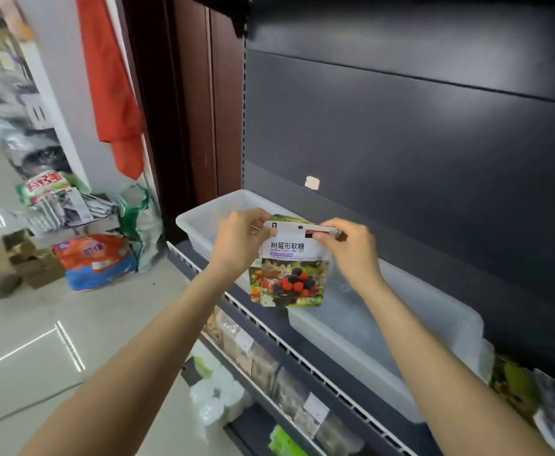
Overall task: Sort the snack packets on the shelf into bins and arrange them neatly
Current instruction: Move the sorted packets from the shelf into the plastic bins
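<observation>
Both the left hand point(239, 237) and right hand point(352, 246) pinch the berry gummy packet's point(290, 268) top corners, hanging it upright above the shelf's front edge between two bins point(434, 311).

Both your bare forearms reach forward and up from the lower corners of the view, converging toward the middle; your left hand point(236, 240) sits at the end of an arm running in from the lower left, back of the hand toward you, fingers curled over and pinching the top left corner of the snack packet point(289, 261); your right hand point(352, 248) comes in from the lower right, wrist bent slightly inward, thumb and fingers curled and pinching the packet's top right corner; the two hands are level with each other, near but not touching, with the packet hanging upright between them.
</observation>
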`<state>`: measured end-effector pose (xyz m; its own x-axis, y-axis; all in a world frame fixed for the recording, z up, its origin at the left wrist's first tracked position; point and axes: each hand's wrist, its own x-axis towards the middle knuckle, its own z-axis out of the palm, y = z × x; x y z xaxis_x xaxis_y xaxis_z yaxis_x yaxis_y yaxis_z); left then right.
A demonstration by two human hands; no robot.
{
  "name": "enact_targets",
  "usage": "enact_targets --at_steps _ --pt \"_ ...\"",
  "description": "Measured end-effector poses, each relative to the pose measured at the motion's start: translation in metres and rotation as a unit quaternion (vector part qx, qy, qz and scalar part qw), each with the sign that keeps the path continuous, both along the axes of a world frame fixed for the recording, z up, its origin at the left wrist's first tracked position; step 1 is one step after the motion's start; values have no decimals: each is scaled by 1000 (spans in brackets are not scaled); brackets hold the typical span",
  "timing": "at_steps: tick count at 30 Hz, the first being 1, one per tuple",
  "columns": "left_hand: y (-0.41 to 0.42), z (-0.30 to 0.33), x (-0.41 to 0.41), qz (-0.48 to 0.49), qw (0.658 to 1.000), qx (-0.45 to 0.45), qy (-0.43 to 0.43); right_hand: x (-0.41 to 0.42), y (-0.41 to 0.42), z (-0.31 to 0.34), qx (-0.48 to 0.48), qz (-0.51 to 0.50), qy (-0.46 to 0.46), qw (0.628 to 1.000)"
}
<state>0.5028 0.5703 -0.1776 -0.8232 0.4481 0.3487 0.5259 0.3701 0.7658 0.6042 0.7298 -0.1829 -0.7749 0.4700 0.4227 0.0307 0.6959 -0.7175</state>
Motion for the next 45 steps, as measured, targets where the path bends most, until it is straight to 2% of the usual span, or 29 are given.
enact_targets --at_steps 5,11,15,19,24,27,29,33,36,38,41,45 --pt "-19 10 -85 -2 1000 21 15 -85 -27 0 10 -27 31 999" --pt "18 -4 -177 -12 999 38 -20 -168 -13 -17 -18 -110 24 993" --pt "61 -26 -232 -64 998 -8 -20 -209 19 -41 -42 -160 -1 986" --pt "78 -47 -273 -102 993 -57 -23 -238 34 -62 -76 -141 -52 986" --pt "78 -79 -304 -95 989 -88 -68 -272 34 -91 -198 -131 -116 965" --pt "80 -82 -320 -95 988 -107 -65 -290 31 -102 -249 -150 -120 949" --pt "81 -85 -329 -93 985 -130 -67 -301 31 -106 -229 -160 -128 952" --pt "77 -104 -340 -129 967 -205 -78 -312 28 -124 -161 -167 -245 941" --pt "73 -112 -342 -147 953 -261 -34 -313 23 -130 -154 -177 -277 932" --pt "69 -111 -337 -168 948 -272 0 -307 19 -129 -111 -192 -294 930" --pt "64 -102 -320 -214 936 -276 46 -288 13 -119 -56 -199 -283 937" --pt "66 -86 -285 -239 934 -249 90 -244 4 -103 -18 -209 -223 952"
